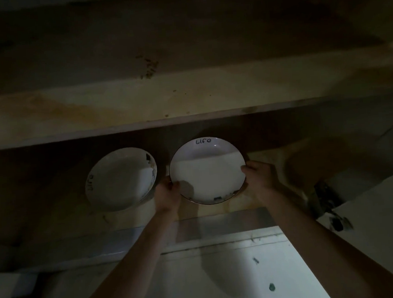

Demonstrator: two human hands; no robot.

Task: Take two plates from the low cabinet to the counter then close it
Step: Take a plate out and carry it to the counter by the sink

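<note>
Inside the dim low cabinet (56, 230), two white plates lie on the bottom shelf. The right plate (206, 171) has "life" written at its far rim. My left hand (167, 193) grips its left edge and my right hand (259, 174) grips its right edge. The left plate (120, 178), also marked "life" on its left rim, rests untouched beside it, just left of my left hand.
An upper shelf board (165, 120) spans the cabinet just above the plates. The open cabinet door (372, 217) with its metal hinge (324, 197) stands at the right. Pale floor (224, 276) lies below the cabinet front.
</note>
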